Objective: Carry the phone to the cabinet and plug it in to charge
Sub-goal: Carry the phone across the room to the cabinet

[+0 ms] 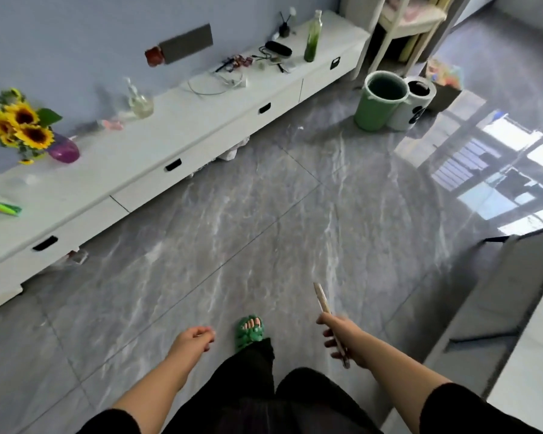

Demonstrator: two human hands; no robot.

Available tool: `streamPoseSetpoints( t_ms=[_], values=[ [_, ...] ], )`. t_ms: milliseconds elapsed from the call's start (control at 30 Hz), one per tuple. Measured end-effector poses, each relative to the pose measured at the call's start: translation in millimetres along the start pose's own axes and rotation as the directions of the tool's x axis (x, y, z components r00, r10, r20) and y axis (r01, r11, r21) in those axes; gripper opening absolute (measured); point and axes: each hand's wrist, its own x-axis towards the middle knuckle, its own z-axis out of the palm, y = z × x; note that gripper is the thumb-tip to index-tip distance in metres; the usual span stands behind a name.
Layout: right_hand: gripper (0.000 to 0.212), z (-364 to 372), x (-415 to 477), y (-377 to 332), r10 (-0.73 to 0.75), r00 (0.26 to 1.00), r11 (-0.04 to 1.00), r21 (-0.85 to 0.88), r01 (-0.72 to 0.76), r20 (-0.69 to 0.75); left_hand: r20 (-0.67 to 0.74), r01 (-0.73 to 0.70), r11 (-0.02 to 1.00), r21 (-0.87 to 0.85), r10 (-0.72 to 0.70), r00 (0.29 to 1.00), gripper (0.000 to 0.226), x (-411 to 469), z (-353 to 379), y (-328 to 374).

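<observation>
Head view: the cabinet runs along the left wall, a cable coiled on top. Carrying step, judged. Right hand, fingers closed round the phone, edge-on; left hand loosely curled, empty. Next: approach the cable.

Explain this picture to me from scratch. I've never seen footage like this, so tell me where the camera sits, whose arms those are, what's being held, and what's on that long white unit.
There is no machine here. One wide-angle camera is worn on a person's head and looks down at their own arms while they stand on a grey tiled floor.

The right hand grips a phone, seen edge-on. The left hand is loosely curled and holds nothing.

The long white cabinet runs along the wall on the left. On it lie a white cable, sunflowers in a purple vase, a green bottle, a clear glass bottle and small clutter. The phone is not yet plugged in.
</observation>
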Motion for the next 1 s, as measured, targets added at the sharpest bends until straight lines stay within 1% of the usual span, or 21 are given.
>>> streamPoseSetpoints(
  t_ms=[133, 267, 400, 533, 600, 667, 733, 767, 800, 833, 867, 900, 933, 1000],
  values=[
    [0.03, -40.8, 21.3, -48.1, 0.033, 0.999, 0.999, -0.002, -0.033, -0.028, 0.04, -0.051, 0.999, 0.016, 0.051, 0.998, 0.023, 47.1, 11.1, 100.0],
    [0.038, -90.1, 47.5, -93.6, 0.077, 0.994, 0.997, 0.029, -0.075, -0.079, 0.057, -0.089, 0.996, 0.014, 0.088, 0.995, 0.024, 85.5, 35.5, 189.2],
    [0.044, -144.0, 82.6, -159.8, 0.104, 0.992, 0.994, -0.02, -0.105, -0.073, 0.057, -0.125, 0.992, -0.008, 0.125, 0.991, 0.023, 123.1, 70.2, 266.9],
    [0.048, -184.2, 114.2, -243.5, 0.066, 0.997, 0.992, -0.1, -0.071, -0.048, 0.004, -0.075, 0.995, -0.07, 0.075, 0.997, 0.024, 150.9, 95.0, 319.3],
    [0.047, -194.8, 129.9, -288.3, 0.042, 0.999, 0.981, -0.188, -0.047, -0.034, -0.03, -0.027, 0.995, -0.101, 0.024, 0.999, 0.023, 156.7, 102.8, 337.0],
    [0.047, -198.1, 149.8, -330.4, 0.012, 1.0, 0.97, -0.241, -0.01, 0.006, -0.05, 0.014, 0.99, -0.141, -0.022, 0.999, 0.022, 168.5, 101.3, 348.1],
    [0.046, -196.5, 162.1, -380.6, -0.017, 0.999, 0.942, -0.334, 0.031, 0.044, -0.081, 0.057, 0.981, -0.187, -0.073, 0.994, 0.023, 179.6, 97.9, 367.4],
    [0.046, -192.1, 158.6, -391.7, -0.044, 0.998, 0.947, -0.317, 0.055, 0.041, -0.087, 0.085, 0.975, -0.207, -0.105, 0.991, 0.024, 174.2, 96.5, 370.5],
    [0.046, -187.6, 185.5, -442.0, -0.039, 0.997, 0.938, -0.341, 0.061, 0.072, -0.12, 0.109, 0.962, -0.249, -0.142, 0.983, 0.024, 200.3, 88.4, 386.0],
    [0.046, -183.8, 208.0, -490.2, -0.027, 0.995, 0.922, -0.383, 0.062, 0.097, -0.124, 0.151, 0.938, -0.311, -0.197, 0.972, 0.024, 225.2, 81.6, 401.5],
    [0.045, -180.0, 208.5, -497.0, -0.037, 0.994, 0.908, -0.411, 0.076, 0.103, -0.109, 0.14, 0.941, -0.309, -0.182, 0.977, 0.023, 220.3, 80.4, 401.4],
    [0.044, -176.1, 205.6, -508.6, -0.041, 0.992, 0.896, -0.436, 0.089, 0.119, -0.099, 0.165, 0.933, -0.321, -0.206, 0.973, 0.022, 221.4, 80.0, 405.5],
    [0.044, -172.2, 203.6, -523.1, -0.082, 0.988, 0.894, -0.428, 0.131, 0.131, -0.109, 0.159, 0.928, -0.336, -0.206, 0.972, 0.019, 223.6, 78.3, 410.3],
    [0.04, -162.1, 215.2, -563.9, -0.094, 0.985, 0.89, -0.432, 0.149, 0.147, -0.115, 0.163, 0.918, -0.361, -0.217, 0.969, 0.008, 245.7, 67.7, 426.6]
  ],
)
